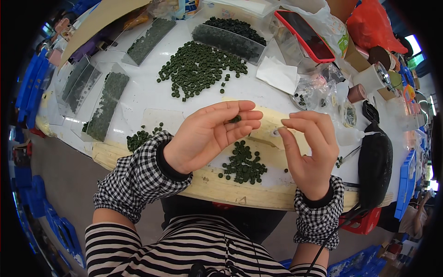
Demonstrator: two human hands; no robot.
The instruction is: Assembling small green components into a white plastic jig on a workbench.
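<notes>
A white worktable (138, 92) crowded with clear trays, bags and tape rolls fills the head view, with blue crates on the floor around it. The landmark is the small pile of dark green discs (242, 164) at the table's near edge. Just above that pile, the left hand (210, 134) is cupped palm-up, fingers half curled around a few discs (235, 119) resting near the fingertips; nothing clamps them. To the pile's right, the right hand (309, 147) pinches thumb to forefinger on a tiny pale piece (277, 132), too small to identify. The loose discs look likely to roll off the left fingers if the hand tilts, falling back into the pile. A big heap (198, 67) lies well beyond the pile, a smaller cluster (140, 137) to its left.
</notes>
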